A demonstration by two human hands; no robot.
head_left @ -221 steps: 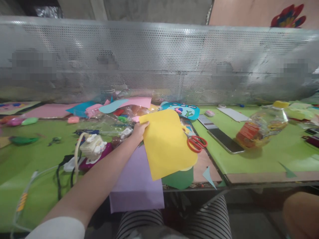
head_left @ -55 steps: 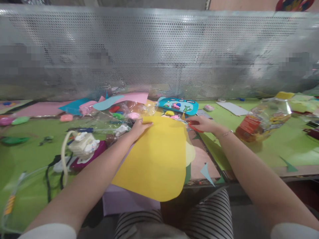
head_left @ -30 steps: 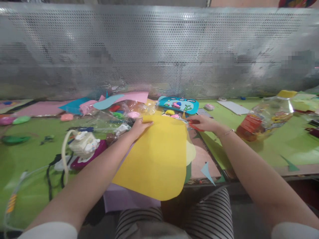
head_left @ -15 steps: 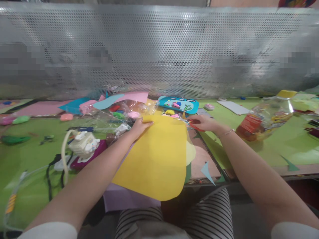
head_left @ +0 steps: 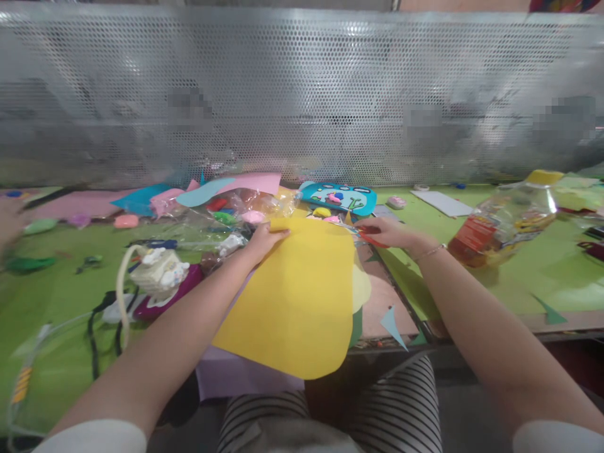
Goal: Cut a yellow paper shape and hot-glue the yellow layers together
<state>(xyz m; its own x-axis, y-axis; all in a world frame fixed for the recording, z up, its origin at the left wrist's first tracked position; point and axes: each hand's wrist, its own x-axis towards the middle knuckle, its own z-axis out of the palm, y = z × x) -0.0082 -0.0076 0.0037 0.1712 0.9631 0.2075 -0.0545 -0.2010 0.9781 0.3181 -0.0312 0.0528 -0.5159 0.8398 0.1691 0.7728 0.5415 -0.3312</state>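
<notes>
Yellow foam sheet held at its far edge on the green worktop (head_left: 70,302).
Left hand (head_left: 264,242) pinches the smooth, round-cornered yellow sheet (head_left: 295,302); right hand (head_left: 387,233) is closed around red-handled scissors (head_left: 370,238) at the sheet's far right corner.

White short sleeves, thin bracelet (head_left: 430,252) on right wrist, black-white striped trousers.

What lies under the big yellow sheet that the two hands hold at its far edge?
Under the yellow sheet a lilac sheet shows at the near edge, and a pale yellow piece over a dark green piece at the right. How far they extend underneath is hidden.
</notes>
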